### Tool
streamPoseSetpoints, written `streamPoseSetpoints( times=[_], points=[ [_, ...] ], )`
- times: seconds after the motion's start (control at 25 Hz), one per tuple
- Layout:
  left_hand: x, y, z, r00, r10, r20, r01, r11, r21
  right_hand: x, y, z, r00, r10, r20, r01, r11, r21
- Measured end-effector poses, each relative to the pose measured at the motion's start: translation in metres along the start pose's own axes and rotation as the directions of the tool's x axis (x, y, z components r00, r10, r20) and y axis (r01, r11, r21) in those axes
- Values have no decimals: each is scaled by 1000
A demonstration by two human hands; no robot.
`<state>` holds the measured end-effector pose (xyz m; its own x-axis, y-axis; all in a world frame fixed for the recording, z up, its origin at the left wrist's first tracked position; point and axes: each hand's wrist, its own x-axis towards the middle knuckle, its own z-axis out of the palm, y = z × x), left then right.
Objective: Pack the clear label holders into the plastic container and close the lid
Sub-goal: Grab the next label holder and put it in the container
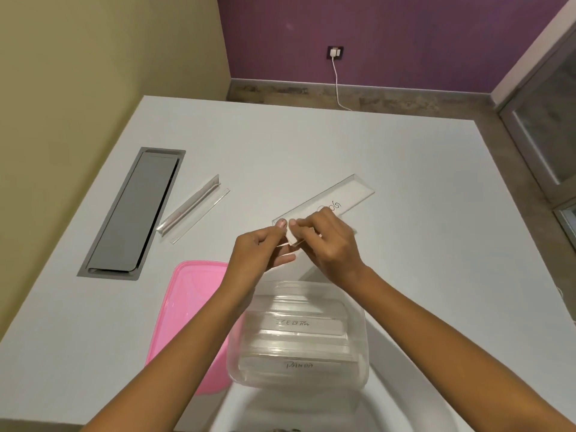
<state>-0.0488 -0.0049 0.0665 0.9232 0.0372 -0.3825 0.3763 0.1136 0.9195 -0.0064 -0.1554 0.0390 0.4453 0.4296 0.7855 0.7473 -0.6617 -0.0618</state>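
A clear label holder [346, 198] with a handwritten paper insert hangs tilted above the table; my left hand [260, 252] and my right hand [330, 243] both pinch its near end. Just below them stands the open clear plastic container [361, 338], with label holders inside that read "ZEBRA" [293, 323] and "PANDA" [299, 365]. The pink lid [187, 307] lies flat to the container's left, partly hidden by my left forearm. Another clear label holder [194, 212] lies on the table at the left.
A grey recessed cable hatch [131, 213] is set into the white table [436, 275] at the left. A white charger cable [338, 85] runs from a wall socket down past the table's far edge. The container stands near the table's front edge.
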Motion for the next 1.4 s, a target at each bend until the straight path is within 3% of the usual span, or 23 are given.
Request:
streamPoseSetpoints(
  times=[0.12,0.28,0.36,0.48,0.6,0.72,0.8,0.92,1.04,1.12,1.24,1.4],
  points=[
    [-11,-5,-3,997,45,-65,-47,999,-26,-5,-19,-6,999,-5,36,4,1000,19],
    [-25,-12,-7,986,92,-142,-80,993,89,-6,-28,-17,984,-7,177,-11,995,101],
    [-27,-13,-12,976,133,-171,-108,983,149,-4,-25,-27,951,21,310,-67,988,137],
    [-29,-11,-23,946,263,-189,-179,911,371,-2,-18,-43,882,144,449,-226,965,135],
    [-35,-10,-26,934,311,-174,-191,849,492,-4,-9,-53,761,240,603,-343,937,60],
    [-38,-11,-26,922,345,-174,-204,818,538,-13,-2,-54,566,236,790,-444,895,51],
    [-39,-15,-29,921,341,-187,-202,831,519,-21,-3,-52,444,226,867,-597,796,98],
    [-43,-27,-37,942,269,-202,-153,878,454,-34,-13,-47,370,213,904,-742,653,150],
    [-50,-42,-44,938,256,-235,-135,892,431,-46,-21,-43,318,214,924,-804,577,143],
    [-55,-52,-49,915,293,-278,-143,879,456,-54,-24,-41,287,220,933,-794,599,103],
    [-55,-63,-56,907,312,-282,-129,845,519,-69,-29,-37,247,224,943,-690,724,9],
    [-48,-83,-63,982,96,-162,31,765,643,-92,-43,-26,267,260,928,-567,821,-67]
  ],
)
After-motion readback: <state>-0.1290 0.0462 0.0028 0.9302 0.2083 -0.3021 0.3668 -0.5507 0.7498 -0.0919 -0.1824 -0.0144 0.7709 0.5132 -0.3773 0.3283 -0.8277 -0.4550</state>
